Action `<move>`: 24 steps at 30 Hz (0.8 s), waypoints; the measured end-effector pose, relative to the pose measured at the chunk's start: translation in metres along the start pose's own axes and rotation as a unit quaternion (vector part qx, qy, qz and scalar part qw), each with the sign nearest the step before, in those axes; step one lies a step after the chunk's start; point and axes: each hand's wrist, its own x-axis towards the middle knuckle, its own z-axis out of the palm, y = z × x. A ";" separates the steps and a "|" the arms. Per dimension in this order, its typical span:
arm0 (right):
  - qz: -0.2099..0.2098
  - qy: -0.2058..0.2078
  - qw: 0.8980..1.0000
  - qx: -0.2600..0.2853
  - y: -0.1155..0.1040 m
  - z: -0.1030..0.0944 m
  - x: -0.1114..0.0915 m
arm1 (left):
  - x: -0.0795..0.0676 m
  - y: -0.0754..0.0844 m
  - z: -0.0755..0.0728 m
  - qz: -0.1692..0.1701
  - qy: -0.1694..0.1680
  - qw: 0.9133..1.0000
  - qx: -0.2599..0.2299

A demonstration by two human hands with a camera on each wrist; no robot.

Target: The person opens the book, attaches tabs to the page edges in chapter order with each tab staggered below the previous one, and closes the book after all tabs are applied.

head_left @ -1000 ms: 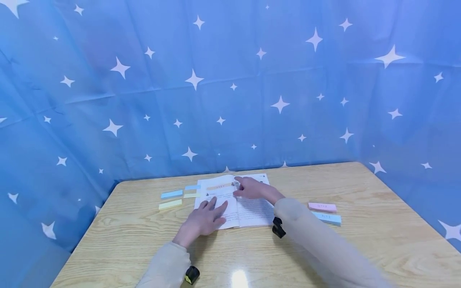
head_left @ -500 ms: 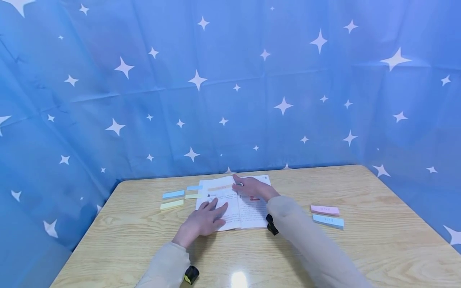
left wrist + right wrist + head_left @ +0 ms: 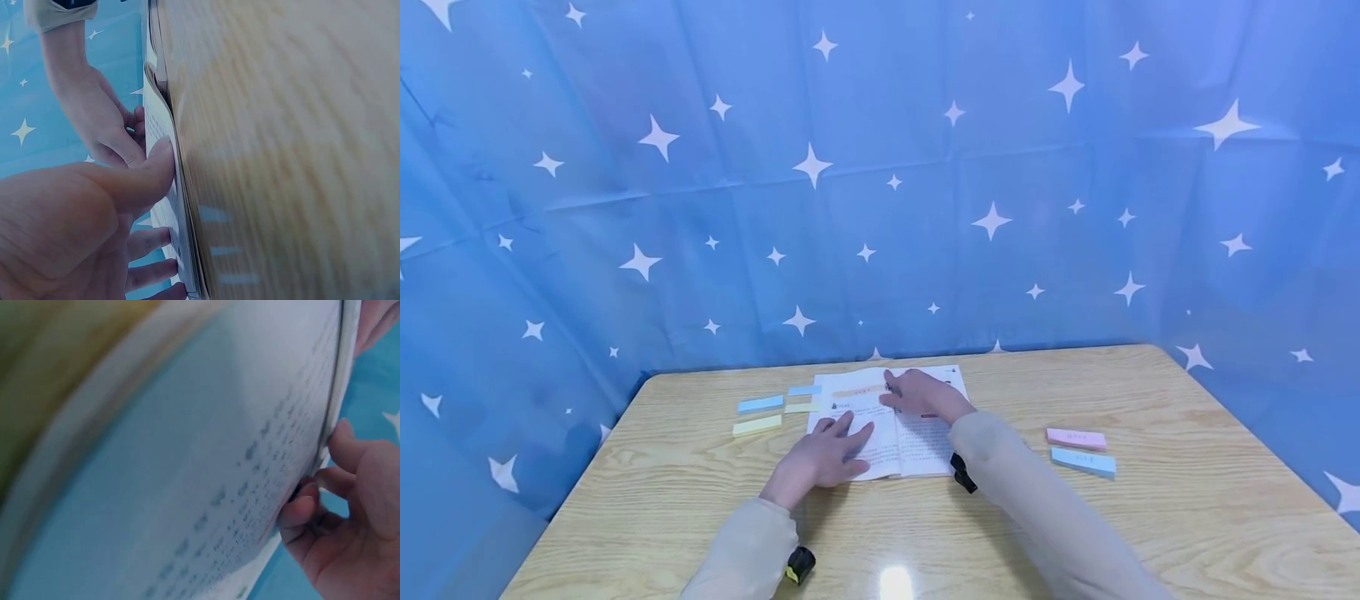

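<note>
An open book [image 3: 925, 454] lies near the table's far edge, printed pages facing up. Across the top of its left page runs an orange sticky strip [image 3: 856, 391]. My left hand [image 3: 822, 457] rests on the lower left page with its fingers spread; in the left wrist view the thumb [image 3: 161, 165] lies over the page close to the book's edge. My right hand [image 3: 925, 393] reaches over the upper right page, thumb and index finger apart at the strip's right end by the gutter. The right wrist view has its thumb tip [image 3: 340, 432] at the gutter and the other fingers bent against the page.
A blue tab [image 3: 805, 390] and a pale yellow tab [image 3: 802, 408] stick out from the book's left edge. Left of them lie a blue sticky pad [image 3: 761, 404] and a yellow pad [image 3: 757, 426]. A pink pad [image 3: 1077, 439] and another blue pad [image 3: 1083, 461] lie to the right.
My right hand has shifted slightly left and toward the orange strip, and its outstretched index finger has drawn in. The left hand stays in place on the page. The head view has turned slightly.
</note>
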 end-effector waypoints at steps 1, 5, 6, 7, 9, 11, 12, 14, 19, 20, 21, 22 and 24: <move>-0.005 -0.004 1.000 -0.008 -0.001 -0.001 -0.002 | 0.000 0.001 0.000 -0.003 -0.001 1.000 0.004; -0.035 -0.020 0.998 -0.041 -0.005 -0.003 -0.010 | -0.001 0.003 -0.001 -0.012 -0.005 1.000 0.009; -0.042 -0.020 0.998 -0.046 -0.006 -0.003 -0.012 | -0.002 0.004 -0.001 -0.012 -0.005 1.000 0.008; -0.048 -0.022 0.997 -0.051 -0.008 -0.003 -0.015 | -0.002 0.004 -0.001 -0.012 -0.005 1.000 0.007; -0.057 -0.021 0.996 -0.060 -0.010 -0.003 -0.020 | -0.003 0.005 -0.001 -0.011 -0.004 1.000 0.004; -0.065 -0.020 0.996 -0.065 -0.012 -0.002 -0.026 | -0.004 0.005 -0.001 -0.009 -0.003 1.000 0.006; -0.071 -0.020 0.995 -0.069 -0.014 -0.001 -0.029 | -0.004 0.005 -0.001 -0.010 -0.002 1.000 0.008; -0.081 -0.019 0.994 -0.074 -0.016 0.001 -0.036 | -0.004 0.006 -0.001 -0.010 -0.001 1.000 0.010; -0.106 -0.018 0.990 -0.095 -0.020 0.007 -0.055 | -0.004 0.007 0.000 -0.004 0.002 1.000 0.012; -0.110 -0.020 0.989 -0.098 -0.021 0.008 -0.059 | -0.004 0.007 0.000 -0.003 0.002 1.000 0.013; -0.116 -0.019 0.988 -0.100 -0.021 0.009 -0.064 | -0.004 0.008 0.000 -0.003 0.002 1.000 0.014; -0.123 -0.019 0.988 -0.097 -0.022 0.010 -0.068 | -0.004 0.008 0.000 -0.002 0.001 1.000 0.014; -0.132 -0.021 0.987 -0.091 -0.023 0.012 -0.078 | -0.004 0.009 -0.001 -0.002 0.001 1.000 0.014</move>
